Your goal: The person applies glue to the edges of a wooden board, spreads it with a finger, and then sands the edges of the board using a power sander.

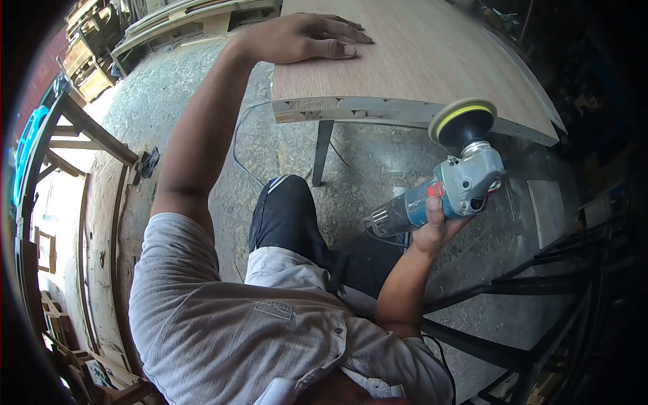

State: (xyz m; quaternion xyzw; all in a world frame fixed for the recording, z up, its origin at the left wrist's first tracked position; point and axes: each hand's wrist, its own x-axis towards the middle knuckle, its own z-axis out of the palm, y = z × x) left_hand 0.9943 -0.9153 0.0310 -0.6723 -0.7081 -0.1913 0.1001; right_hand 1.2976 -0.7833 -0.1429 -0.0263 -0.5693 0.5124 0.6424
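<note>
My left hand point(310, 39) lies flat on the face of a wooden panel point(412, 47), fingers stretched to the right and thumb on the near side. In my right hand point(439, 229) is a blue and grey angle grinder point(432, 202), gripped round its body, with my thumb beside the red switch. A round sanding disc point(466, 125) with a yellow ring is fitted to its head. The disc overlaps the panel's near edge point(378, 108) in this view. That edge looks pale and rough, with gaps along it.
A dark metal leg point(322, 152) stands under the panel, and a thin cable point(236, 145) runs over the concrete floor point(290, 142). Black metal frames point(499, 341) are at the lower right. Wooden frames point(88, 128) and planks point(104, 236) stand on the left.
</note>
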